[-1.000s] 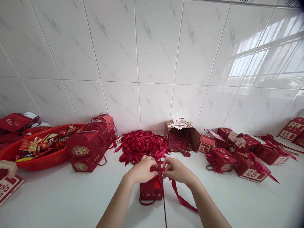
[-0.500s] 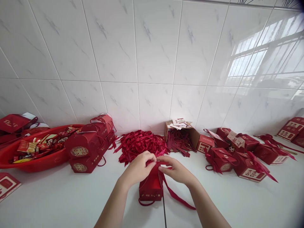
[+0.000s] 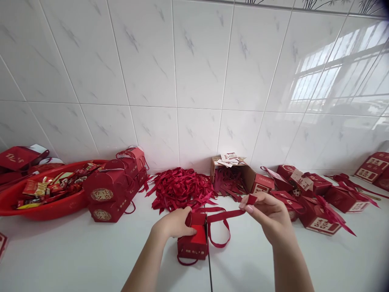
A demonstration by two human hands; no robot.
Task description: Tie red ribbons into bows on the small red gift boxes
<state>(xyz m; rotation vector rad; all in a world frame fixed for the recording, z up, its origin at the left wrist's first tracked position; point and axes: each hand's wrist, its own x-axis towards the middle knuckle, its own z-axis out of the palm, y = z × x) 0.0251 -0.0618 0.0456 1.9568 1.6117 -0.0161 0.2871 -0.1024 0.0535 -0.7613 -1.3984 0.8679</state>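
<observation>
White tiled wall (image 3: 152, 61) fills the upper frame. Pale worktop (image 3: 75, 255) across the lower part. Red basin (image 3: 54, 212) at left, packets of wrapped sweets (image 3: 57, 186) inside. Red boxes with ribbons (image 3: 320, 215) grouped at right; stacked red boxes (image 3: 106, 190) left of centre, just beside the basin. Heap of dark-red ribbons (image 3: 182, 186) mid-frame, a carton (image 3: 249, 181) on its side next to it, more ribbon strips in it.

My right grip (image 3: 270, 215), right of centre, is closed in a pinch, thumb and fingertips on one ribbon end. My left grip (image 3: 173, 223) is partly closed on the box's left side, thumb inside. That small red box (image 3: 192, 248) sits lower centre on the worktop, top open. The ribbon (image 3: 223, 215) stretches from its right side to my right grip, a loop hanging below. Cord handle (image 3: 187, 263) at the box's near end.
</observation>
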